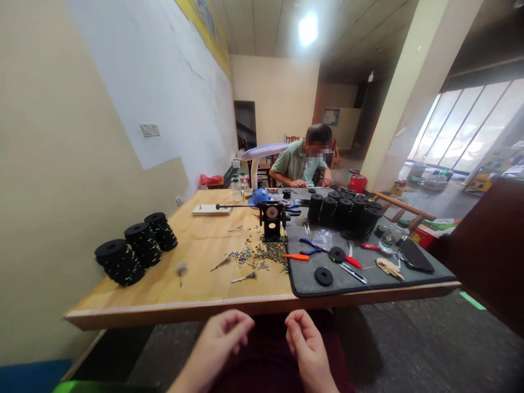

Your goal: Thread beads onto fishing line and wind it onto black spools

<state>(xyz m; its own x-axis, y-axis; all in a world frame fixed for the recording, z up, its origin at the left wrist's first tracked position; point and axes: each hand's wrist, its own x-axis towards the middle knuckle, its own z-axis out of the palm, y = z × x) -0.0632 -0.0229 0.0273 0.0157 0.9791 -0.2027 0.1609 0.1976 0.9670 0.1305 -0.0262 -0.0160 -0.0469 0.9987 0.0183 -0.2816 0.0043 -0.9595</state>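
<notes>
Both hands are held apart in front of the table's near edge, over the lap. My left hand (225, 339) has thumb and fingers curled together; whether something thin is between them is too small to tell. My right hand (305, 341) is pinched at the fingertips, its contents likewise not visible. Beyond them on the wooden table (176, 284) lie small scattered beads (272, 252), brush-like bundles (244, 277) and an orange-handled tool (297, 257). A black winding device (272, 218) with a long rod stands behind the beads.
Black spools (143, 244) stand at the left, more (344, 210) on the grey mat (305, 281). The mat also holds blue pliers (311, 246), black discs (323, 275), a cutter (352, 273) and a jar (387, 237). A lamp (254, 173) and a seated person (295, 164) are at the far side.
</notes>
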